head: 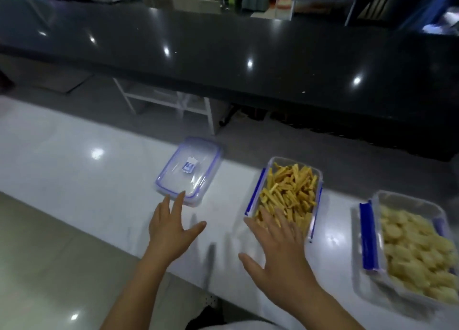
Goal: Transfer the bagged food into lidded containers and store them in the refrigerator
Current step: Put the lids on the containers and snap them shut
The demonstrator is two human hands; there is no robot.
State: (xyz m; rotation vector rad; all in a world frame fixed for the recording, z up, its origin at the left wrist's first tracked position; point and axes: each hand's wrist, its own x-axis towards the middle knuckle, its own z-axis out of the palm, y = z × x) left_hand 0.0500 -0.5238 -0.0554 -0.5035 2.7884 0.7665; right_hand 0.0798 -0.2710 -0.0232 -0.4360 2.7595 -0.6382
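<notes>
A clear lid with a blue rim (pixel 189 168) lies flat on the white counter (pixel 74 161). My left hand (pixel 171 226) is open with fingers spread, its fingertips at the lid's near edge. To the right stands an uncovered clear container of yellow-orange fries (pixel 290 190) with blue side clips. My right hand (pixel 278 247) is open, fingers straight, over the near end of that container. Further right sits a second uncovered container of pale round food pieces (pixel 417 252), also with blue clips.
Beyond the white counter runs a higher black glossy counter (pixel 223 44). A white frame or rack (pixel 173 101) stands on the floor between them. The counter's near edge drops to a tiled floor (pixel 49 267) at lower left.
</notes>
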